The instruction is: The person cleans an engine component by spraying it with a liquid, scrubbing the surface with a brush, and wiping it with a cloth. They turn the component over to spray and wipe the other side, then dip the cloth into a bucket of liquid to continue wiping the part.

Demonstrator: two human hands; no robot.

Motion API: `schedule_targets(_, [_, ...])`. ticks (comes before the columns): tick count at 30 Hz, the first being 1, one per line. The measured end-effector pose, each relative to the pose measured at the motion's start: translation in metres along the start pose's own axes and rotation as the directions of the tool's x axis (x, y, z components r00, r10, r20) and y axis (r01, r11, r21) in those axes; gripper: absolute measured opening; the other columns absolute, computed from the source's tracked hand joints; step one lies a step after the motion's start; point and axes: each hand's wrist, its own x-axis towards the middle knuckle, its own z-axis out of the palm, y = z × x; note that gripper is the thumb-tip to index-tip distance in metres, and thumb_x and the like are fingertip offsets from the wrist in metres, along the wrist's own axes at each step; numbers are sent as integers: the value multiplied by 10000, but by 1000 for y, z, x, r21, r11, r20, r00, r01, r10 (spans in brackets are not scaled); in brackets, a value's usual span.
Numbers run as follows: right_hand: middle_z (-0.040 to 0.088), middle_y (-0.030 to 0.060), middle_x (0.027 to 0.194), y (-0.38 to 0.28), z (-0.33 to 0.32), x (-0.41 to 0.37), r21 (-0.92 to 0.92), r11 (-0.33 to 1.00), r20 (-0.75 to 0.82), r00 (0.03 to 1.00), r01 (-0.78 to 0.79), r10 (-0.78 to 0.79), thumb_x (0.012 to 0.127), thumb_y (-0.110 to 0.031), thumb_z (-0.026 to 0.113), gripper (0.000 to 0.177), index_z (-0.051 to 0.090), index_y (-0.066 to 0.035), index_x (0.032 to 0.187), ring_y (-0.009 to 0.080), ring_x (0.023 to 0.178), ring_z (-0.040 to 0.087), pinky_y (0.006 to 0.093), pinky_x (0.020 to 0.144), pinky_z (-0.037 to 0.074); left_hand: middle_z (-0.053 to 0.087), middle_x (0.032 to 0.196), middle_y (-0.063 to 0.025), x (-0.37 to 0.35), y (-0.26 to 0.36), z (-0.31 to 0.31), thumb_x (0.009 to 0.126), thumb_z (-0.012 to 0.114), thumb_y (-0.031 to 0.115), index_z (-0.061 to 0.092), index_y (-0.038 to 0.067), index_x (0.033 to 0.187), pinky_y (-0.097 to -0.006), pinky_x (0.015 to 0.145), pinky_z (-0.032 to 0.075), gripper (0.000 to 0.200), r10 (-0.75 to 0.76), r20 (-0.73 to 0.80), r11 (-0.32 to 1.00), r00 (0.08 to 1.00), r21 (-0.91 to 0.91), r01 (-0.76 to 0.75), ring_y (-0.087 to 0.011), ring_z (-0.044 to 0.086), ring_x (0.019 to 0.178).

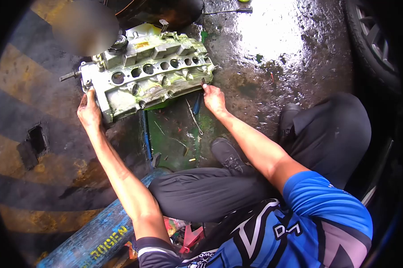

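A greasy, light-metal engine cylinder head (141, 91) with a row of round port openings spans the space between my hands, tilted so its right end is higher. My left hand (89, 112) grips its left end, thumb up on the near corner. Closed round its right near corner is my right hand (215, 99). Beyond the left end a short metal shaft (69, 77) sticks out. What bears the cylinder head from underneath is mostly hidden; a bit of bright green shows below its near edge.
A blue gas cylinder (94, 232) with yellow lettering lies at my left knee. Blue-handled tools (146, 134) lie on the dirty floor (174, 143). A wheel (373, 44) stands at the right, and a dark round container (159, 11) at the top. Wet, oily floor stretches to the right.
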Motion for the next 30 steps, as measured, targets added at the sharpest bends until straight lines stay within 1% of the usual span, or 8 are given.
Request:
schedule_targets(4, [663, 193, 742, -43, 28, -36, -27, 985, -26, 985, 171, -172, 1001, -430, 472, 484, 629, -22, 795, 387, 722, 657, 482, 667, 490, 704, 1004, -83, 3, -9, -2, 892, 690, 357, 659, -66, 1136, -285, 822, 466, 489, -55, 60, 995, 997, -79, 60, -148, 613, 889])
schedule_targets(7, [659, 186, 740, -18, -4, -11, 74, 988, -24, 991, -133, 135, 1002, -432, 471, 468, 621, -22, 833, 382, 716, 649, 475, 668, 487, 698, 1001, -60, 0, -3, -5, 890, 719, 300, 641, -40, 1154, -281, 795, 477, 437, -42, 107, 986, 993, -157, 59, -132, 618, 876])
schedule_targets(10, [647, 175, 730, -30, 10, -37, 185, 982, -68, 997, 38, -26, 1008, -435, 465, 457, 606, -28, 855, 372, 698, 633, 444, 654, 478, 687, 1011, -50, -13, 7, -12, 872, 746, 176, 605, 20, 1196, -276, 754, 497, 387, -13, 273, 924, 962, -364, 116, -117, 623, 873])
schedule_targets(12, [651, 165, 733, -40, 31, -59, 175, 979, -30, 994, 104, -100, 1012, -443, 453, 471, 593, -32, 829, 374, 700, 634, 436, 651, 476, 668, 1068, -73, -16, 11, -16, 870, 744, 203, 578, 14, 1243, -291, 755, 507, 450, -5, 276, 933, 961, -344, 104, -146, 627, 908])
schedule_targets(16, [635, 176, 729, -21, 15, -38, 177, 977, -115, 983, -121, 142, 1014, -445, 447, 451, 582, -38, 872, 389, 720, 637, 438, 650, 474, 646, 1144, -112, -24, 21, -19, 861, 748, 235, 494, -13, 1354, -304, 780, 512, 607, 43, 257, 937, 965, -345, 50, -183, 629, 966])
schedule_targets(24, [629, 153, 688, -38, 3, -49, 191, 981, -59, 997, -31, 43, 1006, -421, 489, 426, 588, -38, 848, 362, 677, 645, 435, 617, 465, 634, 1199, -152, -17, 13, -12, 861, 736, 138, 465, -90, 1355, -304, 914, 474, 608, -52, 170, 936, 984, -336, 108, -192, 613, 1039])
schedule_targets(27, [638, 159, 688, -39, 2, -35, 93, 972, -42, 976, 215, -212, 994, -397, 517, 393, 608, -38, 864, 369, 678, 650, 448, 621, 471, 622, 1225, -173, -3, -20, -12, 868, 728, 134, 440, -103, 1375, -304, 949, 463, 630, -78, 205, 903, 976, -401, 157, -198, 606, 1075])
schedule_targets(30, [668, 156, 719, -29, -7, -12, 37, 997, -77, 995, 71, -68, 987, -433, 504, 431, 635, -43, 861, 370, 725, 670, 455, 653, 499, 617, 1233, -178, 4, -46, -10, 873, 725, 132, 436, -91, 1384, -321, 917, 498, 629, -152, 219, 866, 964, -439, 237, -212, 623, 1058])
